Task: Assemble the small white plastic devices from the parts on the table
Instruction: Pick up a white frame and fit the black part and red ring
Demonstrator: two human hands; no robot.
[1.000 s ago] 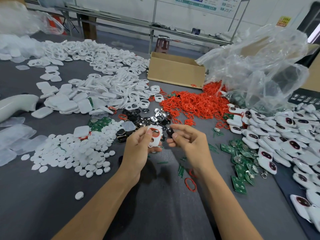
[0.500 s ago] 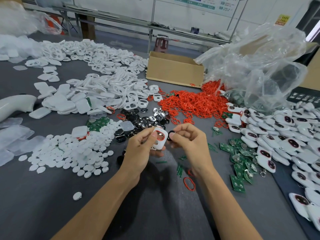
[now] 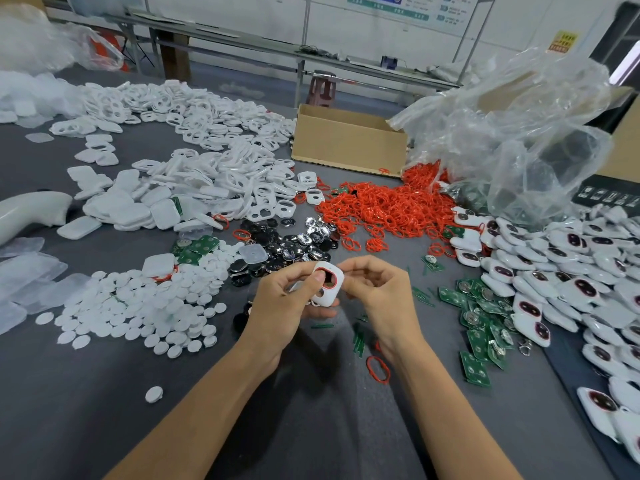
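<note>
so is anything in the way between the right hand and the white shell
Nothing visible. The right hand pinches the white shell at its right edge; the left hand grips it, thumb at the upper opening.

white shell [image 3: 329,282], red-ringed | red rings [image 3: 384,206] | green boards [image 3: 481,327] | discs [image 3: 138,306] seemingly white

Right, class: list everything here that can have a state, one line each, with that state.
white shell: held in both hands, red ring seated in its upper opening.
left hand: grips the shell, thumb on its face.
right hand: pinches the shell's right edge.
cardboard box: open at the top.
plastic bag: open, crumpled.
</note>
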